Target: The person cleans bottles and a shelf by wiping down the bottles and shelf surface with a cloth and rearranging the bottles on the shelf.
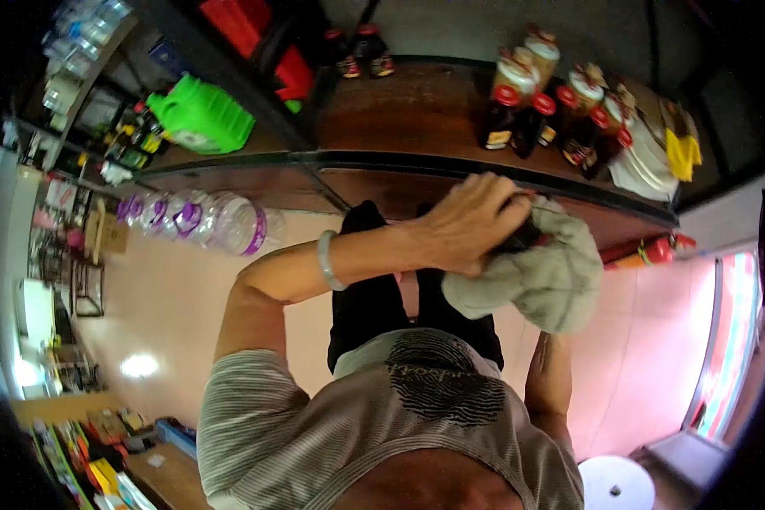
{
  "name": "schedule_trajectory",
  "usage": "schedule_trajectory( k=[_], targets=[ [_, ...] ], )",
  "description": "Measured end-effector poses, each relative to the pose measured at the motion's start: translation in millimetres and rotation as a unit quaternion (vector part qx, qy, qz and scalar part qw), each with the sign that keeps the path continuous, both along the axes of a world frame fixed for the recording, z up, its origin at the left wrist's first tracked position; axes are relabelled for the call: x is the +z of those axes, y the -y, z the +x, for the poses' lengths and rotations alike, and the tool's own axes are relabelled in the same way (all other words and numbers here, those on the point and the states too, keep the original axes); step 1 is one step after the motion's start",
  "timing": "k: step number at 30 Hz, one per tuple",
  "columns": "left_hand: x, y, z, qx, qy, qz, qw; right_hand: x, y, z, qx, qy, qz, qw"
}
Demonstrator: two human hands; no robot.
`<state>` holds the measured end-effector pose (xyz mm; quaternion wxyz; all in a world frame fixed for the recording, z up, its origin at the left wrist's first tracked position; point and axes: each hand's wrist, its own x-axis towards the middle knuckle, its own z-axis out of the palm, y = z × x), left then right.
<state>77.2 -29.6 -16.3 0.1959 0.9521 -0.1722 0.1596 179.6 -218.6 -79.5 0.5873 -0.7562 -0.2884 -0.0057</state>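
Observation:
My left hand [472,223], with a pale bangle on its wrist, is closed with fingers bent around a dark thing [517,234]. That thing is mostly hidden between the hand and a grey-green cloth [561,263], so its kind cannot be made out. The cloth hangs bunched and folded against it, in front of my body. From the lower right my right forearm [550,378] reaches up to the cloth, which covers my right hand. Just beyond both hands runs the front edge of a brown shelf [408,115].
Dark bottles with red caps [531,123], jars [518,72] and stacked white plates [642,166] stand on the shelf's right side. A green jug [200,115] is at left, above large clear bottles [234,223] on the floor. A red fire extinguisher [654,252] is at right.

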Motion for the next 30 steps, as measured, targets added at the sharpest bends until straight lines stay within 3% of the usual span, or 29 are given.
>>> schedule_trajectory(
  k=[8, 12, 17, 20, 24, 29, 30],
  targets=[
    [0.6, 13.6, -2.2, 0.017, 0.027, -0.121, 0.992, 8.0, 26.0, 24.9, -0.043, -0.116, 0.066, 0.990],
    [8.7, 8.6, -2.9, 0.105, -0.009, -0.329, 0.938, 16.3, 31.0, 5.3, -0.042, -0.147, 0.202, 0.967],
    [0.6, 38.1, 23.5, 0.197, 0.139, -0.365, 0.899, -5.7, -32.2, -17.1, -0.013, -0.020, 0.070, 0.997],
    [4.2, 42.2, 17.9, 0.113, 0.204, -0.323, 0.917, -5.1, -31.8, 17.3, 0.030, -0.102, 0.027, 0.994],
    [10.4, 32.7, 30.2, -0.025, 0.172, -0.328, 0.929, -4.3, -25.6, 32.8, 0.071, -0.184, -0.004, 0.980],
    [18.8, 14.0, 39.5, -0.117, 0.031, -0.272, 0.955, -5.9, -9.7, 3.2, 0.053, -0.298, 0.139, 0.943],
    [16.1, 14.7, 38.5, -0.072, 0.063, -0.335, 0.937, -5.1, -12.9, -1.2, 0.027, -0.349, 0.231, 0.908]
  ],
)
